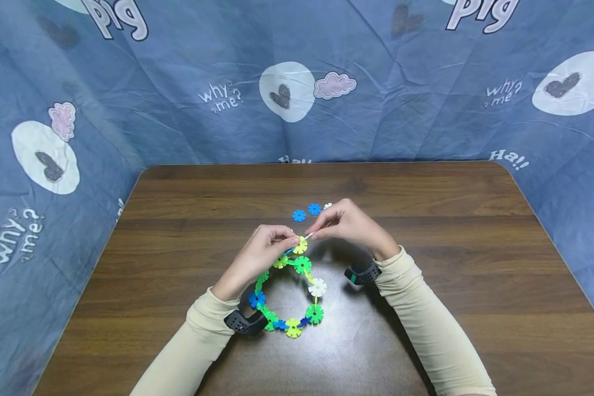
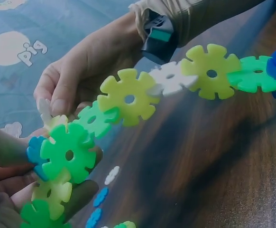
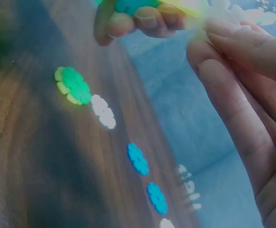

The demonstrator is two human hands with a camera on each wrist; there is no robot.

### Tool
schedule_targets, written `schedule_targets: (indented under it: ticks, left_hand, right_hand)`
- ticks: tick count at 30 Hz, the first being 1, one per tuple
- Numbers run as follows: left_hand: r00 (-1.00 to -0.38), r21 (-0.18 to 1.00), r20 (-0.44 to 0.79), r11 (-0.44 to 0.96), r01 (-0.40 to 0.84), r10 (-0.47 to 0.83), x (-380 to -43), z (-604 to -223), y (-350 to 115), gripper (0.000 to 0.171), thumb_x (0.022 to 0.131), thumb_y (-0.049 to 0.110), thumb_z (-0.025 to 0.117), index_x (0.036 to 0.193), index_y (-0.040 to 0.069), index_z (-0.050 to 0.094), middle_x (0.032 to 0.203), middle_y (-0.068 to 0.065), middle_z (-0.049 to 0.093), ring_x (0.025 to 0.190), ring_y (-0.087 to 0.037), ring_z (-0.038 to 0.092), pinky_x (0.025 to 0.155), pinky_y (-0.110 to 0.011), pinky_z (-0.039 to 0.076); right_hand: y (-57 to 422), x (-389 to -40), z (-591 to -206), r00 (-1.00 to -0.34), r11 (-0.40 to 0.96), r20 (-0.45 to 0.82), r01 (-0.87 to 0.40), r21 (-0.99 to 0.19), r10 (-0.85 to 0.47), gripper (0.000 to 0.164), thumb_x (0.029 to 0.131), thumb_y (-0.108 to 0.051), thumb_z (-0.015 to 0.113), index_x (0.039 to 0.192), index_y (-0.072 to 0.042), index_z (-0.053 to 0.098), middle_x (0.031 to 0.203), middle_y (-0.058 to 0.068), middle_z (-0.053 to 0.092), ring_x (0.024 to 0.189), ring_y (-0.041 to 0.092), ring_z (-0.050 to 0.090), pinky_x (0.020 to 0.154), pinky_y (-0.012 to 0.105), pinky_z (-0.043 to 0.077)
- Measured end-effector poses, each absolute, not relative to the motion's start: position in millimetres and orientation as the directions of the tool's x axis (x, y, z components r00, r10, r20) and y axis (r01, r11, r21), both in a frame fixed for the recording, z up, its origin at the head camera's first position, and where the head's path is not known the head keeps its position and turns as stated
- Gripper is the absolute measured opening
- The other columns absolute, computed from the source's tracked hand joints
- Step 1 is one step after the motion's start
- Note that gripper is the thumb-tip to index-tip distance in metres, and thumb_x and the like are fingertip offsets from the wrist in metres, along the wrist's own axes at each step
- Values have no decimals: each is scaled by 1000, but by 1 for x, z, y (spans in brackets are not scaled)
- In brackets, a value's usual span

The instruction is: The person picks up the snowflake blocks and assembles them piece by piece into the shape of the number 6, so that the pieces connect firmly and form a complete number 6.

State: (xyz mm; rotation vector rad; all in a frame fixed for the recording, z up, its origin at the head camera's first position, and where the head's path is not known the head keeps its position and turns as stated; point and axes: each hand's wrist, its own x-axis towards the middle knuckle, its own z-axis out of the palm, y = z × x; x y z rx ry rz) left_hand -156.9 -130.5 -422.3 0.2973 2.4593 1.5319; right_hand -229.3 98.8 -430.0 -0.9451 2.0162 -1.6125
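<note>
A chain of flower-shaped plastic discs in green, yellow, blue and white (image 1: 314, 314) curves in a ring below my hands. My left hand (image 1: 262, 250) grips one stretch of it, near a yellow disc (image 1: 301, 245) in the head view. Between thumb and fingers, my right hand (image 1: 348, 224) pinches a white disc (image 2: 45, 110), edge-on against a pale yellow disc (image 2: 57, 121). The fingers hide how far these two are slotted together. In the left wrist view, a green disc (image 2: 69, 154) and a blue disc (image 2: 36, 154) lie against the left fingers.
Past the hands, loose discs lie in a row on the wooden table (image 1: 425, 330): two blue discs (image 1: 299, 215) (image 3: 157, 198), white discs (image 3: 103, 111), and a green disc (image 3: 76, 84) over a yellow one. A blue printed cloth (image 1: 178, 126) hangs behind the table.
</note>
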Motion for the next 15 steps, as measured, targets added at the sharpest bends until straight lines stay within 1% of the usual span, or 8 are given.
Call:
schedule_targets:
  ticks: [6,8,12,15]
  left_hand:
    - [-956,901,-93,432,39,279,-158,-422,-132,16,102,13,65,98,2,75,91,-7,72,80,-14,59,74,-27,50]
    - [-952,905,-96,425,38,291,-159,-422,-133,17,102,13,64,99,1,74,92,-8,73,82,-14,61,74,-27,51]
    - [-935,922,-136,388,2,329,-161,-422,-136,17,102,13,64,101,-1,73,95,-9,73,84,-13,64,75,-27,52]
    - [-916,930,-163,366,-20,366,-162,-419,-141,17,102,15,64,105,-1,69,98,-11,75,86,-14,66,79,-29,52]
  right_hand:
    - [95,-228,-432,-701,113,136,-297,-948,-700,5,86,0,81,87,-5,82,87,10,80,79,9,72,69,22,55]
    - [95,-228,-432,-703,107,134,-288,-952,-699,5,86,1,81,88,-4,82,87,10,80,79,10,72,69,23,56]
    - [94,-229,-434,-683,74,131,-263,-962,-718,5,87,1,80,91,-1,81,90,12,80,83,13,75,76,27,62]
    - [92,-230,-437,-658,41,135,-246,-968,-741,8,88,2,78,96,2,80,94,14,80,89,15,77,83,32,63]
